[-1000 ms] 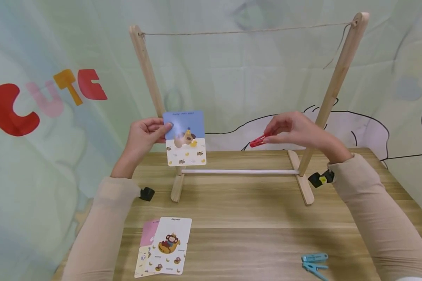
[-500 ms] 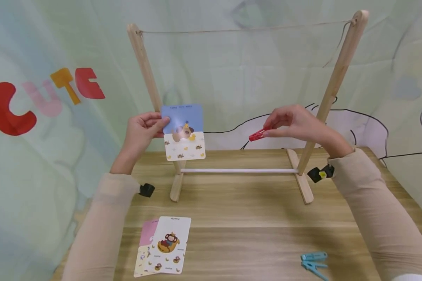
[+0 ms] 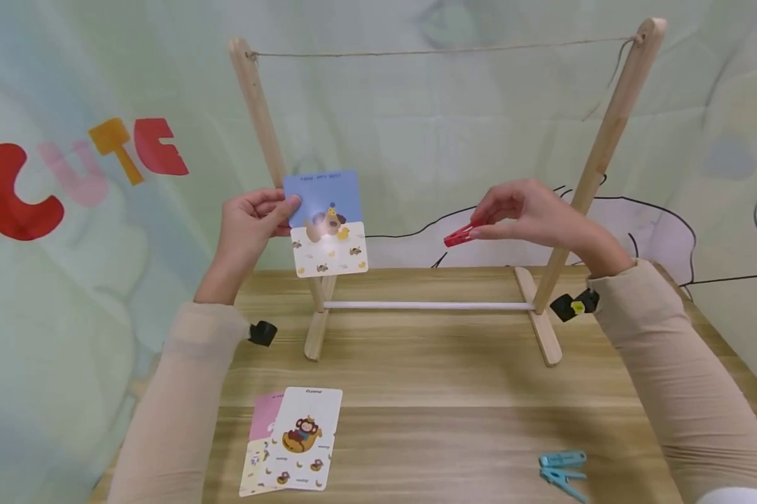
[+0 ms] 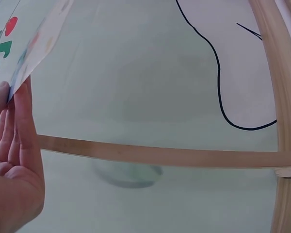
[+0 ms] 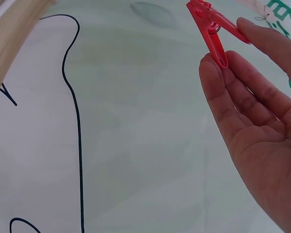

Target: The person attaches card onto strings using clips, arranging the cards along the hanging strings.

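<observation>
Big letters [image 3: 109,138] show on the cloth [image 3: 132,266], just above nine o'clock from the head view's middle. At nine, the left hand [image 3: 246,229] pinches the left edge of the puppy card [image 3: 325,224], held up above the desk [image 3: 428,378]. The left wrist view sees the card nearly edge-on and shows fingers behind it — the head view hides most of those. Two other cards [image 3: 305,441] overlap on the desk at seven; a monkey is on top. The wooden stand's [image 3: 611,133] string [image 3: 447,52] runs from eleven to two. At three, the right hand [image 3: 519,215] pinches a red clip [image 3: 459,236]. Only the right wrist view clearly shows its spring — and its spread ends. A teal clip [image 3: 564,460] lies between four and five.
</observation>
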The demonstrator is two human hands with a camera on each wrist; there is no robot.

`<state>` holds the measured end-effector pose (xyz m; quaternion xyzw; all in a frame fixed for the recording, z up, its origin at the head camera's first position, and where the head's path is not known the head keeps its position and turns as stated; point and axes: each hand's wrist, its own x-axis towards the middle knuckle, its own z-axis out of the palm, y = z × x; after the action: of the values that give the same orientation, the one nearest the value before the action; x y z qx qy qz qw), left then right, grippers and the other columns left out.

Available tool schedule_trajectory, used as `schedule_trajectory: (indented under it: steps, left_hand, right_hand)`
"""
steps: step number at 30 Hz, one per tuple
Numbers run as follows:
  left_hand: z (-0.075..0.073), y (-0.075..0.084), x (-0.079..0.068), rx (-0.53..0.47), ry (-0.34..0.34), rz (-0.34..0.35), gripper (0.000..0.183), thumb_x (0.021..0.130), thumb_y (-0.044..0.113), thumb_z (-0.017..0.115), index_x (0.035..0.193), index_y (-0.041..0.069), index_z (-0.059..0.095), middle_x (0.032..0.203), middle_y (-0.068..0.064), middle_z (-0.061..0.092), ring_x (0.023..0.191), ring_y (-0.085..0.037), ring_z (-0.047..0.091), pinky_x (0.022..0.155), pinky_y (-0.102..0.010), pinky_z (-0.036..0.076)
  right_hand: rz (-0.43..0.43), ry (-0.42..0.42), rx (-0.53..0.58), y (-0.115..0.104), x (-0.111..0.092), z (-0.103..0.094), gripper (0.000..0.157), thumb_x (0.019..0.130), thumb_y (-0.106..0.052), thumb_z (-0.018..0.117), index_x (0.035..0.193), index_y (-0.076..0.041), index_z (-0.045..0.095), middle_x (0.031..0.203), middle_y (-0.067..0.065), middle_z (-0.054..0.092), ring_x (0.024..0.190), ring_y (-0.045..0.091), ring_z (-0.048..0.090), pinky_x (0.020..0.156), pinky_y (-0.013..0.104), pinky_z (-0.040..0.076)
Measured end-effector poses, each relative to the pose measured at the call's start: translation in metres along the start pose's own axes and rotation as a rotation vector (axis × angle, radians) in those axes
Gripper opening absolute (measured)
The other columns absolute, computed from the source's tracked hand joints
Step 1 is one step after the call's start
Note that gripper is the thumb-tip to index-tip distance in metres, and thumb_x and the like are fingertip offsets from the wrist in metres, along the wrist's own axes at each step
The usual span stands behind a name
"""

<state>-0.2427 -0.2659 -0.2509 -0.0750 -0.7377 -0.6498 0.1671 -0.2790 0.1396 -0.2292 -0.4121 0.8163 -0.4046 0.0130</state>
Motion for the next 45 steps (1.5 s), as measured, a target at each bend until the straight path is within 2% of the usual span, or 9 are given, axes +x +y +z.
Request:
schedule_trajectory:
  steps: [9, 15, 22, 29, 40, 45]
  left_hand:
    - [0.002, 0.006, 0.005, -0.029, 0.018, 0.016, 0.031, 0.076, 0.024, 0.075, 0.096, 0.002, 0.067, 0.082, -0.004, 0.070, 0.064, -0.015, 0.066, 0.060, -0.024, 0.055]
    - [0.004, 0.010, 0.010, -0.062, 0.034, 0.024, 0.031, 0.075, 0.023, 0.075, 0.096, 0.002, 0.068, 0.081, -0.005, 0.070, 0.063, -0.015, 0.065, 0.060, -0.023, 0.054]
    - [0.007, 0.015, 0.016, -0.088, 0.057, 0.040, 0.032, 0.074, 0.024, 0.076, 0.096, 0.002, 0.068, 0.080, -0.006, 0.070, 0.062, -0.016, 0.065, 0.060, -0.023, 0.054]
    - [0.010, 0.021, 0.024, -0.145, 0.052, 0.070, 0.028, 0.074, 0.020, 0.076, 0.094, 0.002, 0.069, 0.078, -0.007, 0.070, 0.061, -0.016, 0.065, 0.057, -0.023, 0.054]
    - [0.011, 0.028, 0.026, -0.136, 0.052, 0.083, 0.032, 0.073, 0.021, 0.077, 0.098, 0.001, 0.069, 0.080, -0.007, 0.070, 0.063, -0.017, 0.066, 0.059, -0.022, 0.054]
    - [0.010, 0.031, 0.027, -0.146, 0.055, 0.093, 0.033, 0.073, 0.020, 0.076, 0.099, 0.000, 0.069, 0.080, -0.007, 0.070, 0.063, -0.018, 0.066, 0.059, -0.023, 0.054]
  right_hand:
    - [-0.020, 0.002, -0.037, -0.003, 0.005, -0.004, 0.018, 0.078, -0.015, 0.075, 0.093, -0.009, 0.067, 0.088, 0.002, 0.066, 0.077, 0.017, 0.065, 0.075, 0.022, 0.052]
    - [-0.011, -0.003, -0.053, -0.005, 0.009, -0.006, 0.018, 0.077, -0.019, 0.075, 0.092, -0.012, 0.067, 0.087, 0.000, 0.066, 0.077, 0.016, 0.065, 0.074, 0.021, 0.052]
    - [-0.006, -0.006, -0.039, -0.006, 0.011, -0.008, 0.019, 0.077, -0.018, 0.075, 0.092, -0.009, 0.067, 0.086, 0.002, 0.066, 0.078, 0.018, 0.064, 0.074, 0.021, 0.052]
    - [0.010, 0.003, -0.036, -0.008, 0.014, -0.010, 0.020, 0.077, -0.018, 0.075, 0.092, -0.008, 0.067, 0.086, 0.004, 0.067, 0.078, 0.019, 0.065, 0.072, 0.021, 0.052]
    - [-0.022, 0.010, -0.061, -0.011, 0.017, -0.014, 0.018, 0.077, -0.018, 0.075, 0.092, -0.010, 0.067, 0.085, 0.002, 0.068, 0.077, 0.018, 0.065, 0.071, 0.022, 0.053]
    - [-0.028, 0.021, -0.073, -0.026, 0.018, -0.016, 0.015, 0.078, -0.012, 0.074, 0.091, -0.007, 0.067, 0.085, 0.005, 0.067, 0.077, 0.019, 0.065, 0.072, 0.020, 0.051]
